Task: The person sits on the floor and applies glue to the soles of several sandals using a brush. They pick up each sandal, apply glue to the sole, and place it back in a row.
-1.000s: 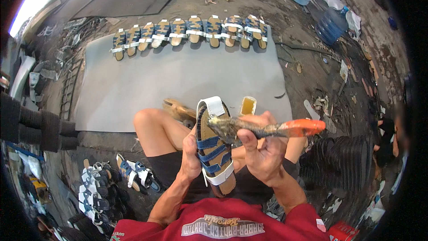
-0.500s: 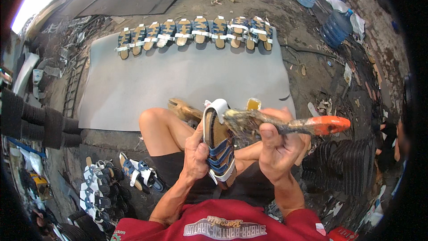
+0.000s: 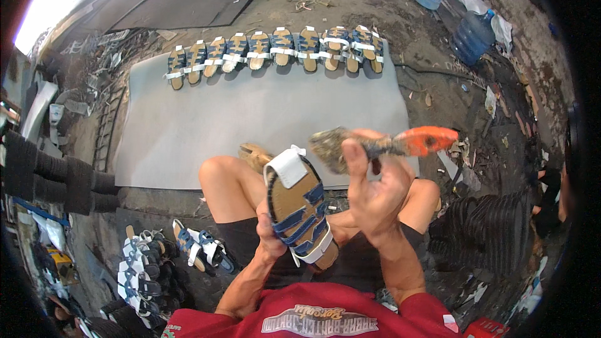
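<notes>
Clock directions are taken from the centre of the held sandal (image 3: 296, 199), 12 o'clock being the top of the view.

Left hand (image 3: 270, 236): located at 8 o'clock. Forearm enters from the lower edge and points to 1 o'clock. The thumb lies along the sandal's left edge; the fingers pass behind the sole, so their exact curl cannot be told. The hand is closed on the sandal.

Sandal: held over the person's lap, between the knees, insole facing the camera. Its far end points to 11 o'clock, with a white strap (image 3: 289, 169) there and blue straps (image 3: 299, 220) nearer the wrist.

Right hand (image 3: 379, 197): located at 3 o'clock, palm turned partly toward the camera. Forearm points to 11 o'clock. The thumb stands upright against the brush (image 3: 328, 150), opposed by the index finger beyond it; this pinch is closed on the brush. The remaining fingers are bent. The bristle end points to 9 o'clock, the orange handle (image 3: 432, 141) to 3 o'clock.
</notes>
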Demonstrator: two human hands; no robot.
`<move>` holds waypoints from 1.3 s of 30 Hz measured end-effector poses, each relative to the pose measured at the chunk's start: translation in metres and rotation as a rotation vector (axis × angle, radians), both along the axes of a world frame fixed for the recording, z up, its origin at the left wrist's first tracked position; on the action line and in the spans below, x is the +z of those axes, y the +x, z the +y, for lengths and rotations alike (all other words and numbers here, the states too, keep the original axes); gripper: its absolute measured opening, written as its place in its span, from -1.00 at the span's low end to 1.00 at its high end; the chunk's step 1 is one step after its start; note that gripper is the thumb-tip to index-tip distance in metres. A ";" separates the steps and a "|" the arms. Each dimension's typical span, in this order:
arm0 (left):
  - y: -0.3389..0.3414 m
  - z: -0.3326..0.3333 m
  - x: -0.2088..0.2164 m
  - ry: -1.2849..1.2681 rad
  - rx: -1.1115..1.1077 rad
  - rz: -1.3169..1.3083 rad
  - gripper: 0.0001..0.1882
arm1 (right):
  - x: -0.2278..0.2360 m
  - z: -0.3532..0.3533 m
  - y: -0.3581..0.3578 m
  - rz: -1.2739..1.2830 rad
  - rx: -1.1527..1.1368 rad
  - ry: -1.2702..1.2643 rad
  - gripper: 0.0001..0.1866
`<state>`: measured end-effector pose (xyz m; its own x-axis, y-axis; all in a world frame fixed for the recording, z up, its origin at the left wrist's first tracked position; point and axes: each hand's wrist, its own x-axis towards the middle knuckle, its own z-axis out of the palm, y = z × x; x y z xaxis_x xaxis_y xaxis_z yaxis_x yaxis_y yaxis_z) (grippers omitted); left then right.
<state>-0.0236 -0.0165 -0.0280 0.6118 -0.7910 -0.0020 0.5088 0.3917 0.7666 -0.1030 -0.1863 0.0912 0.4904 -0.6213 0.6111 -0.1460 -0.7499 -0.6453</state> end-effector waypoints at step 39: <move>0.017 -0.005 0.011 0.240 -0.367 0.427 -0.32 | -0.005 -0.018 0.013 -0.032 0.621 0.089 -0.71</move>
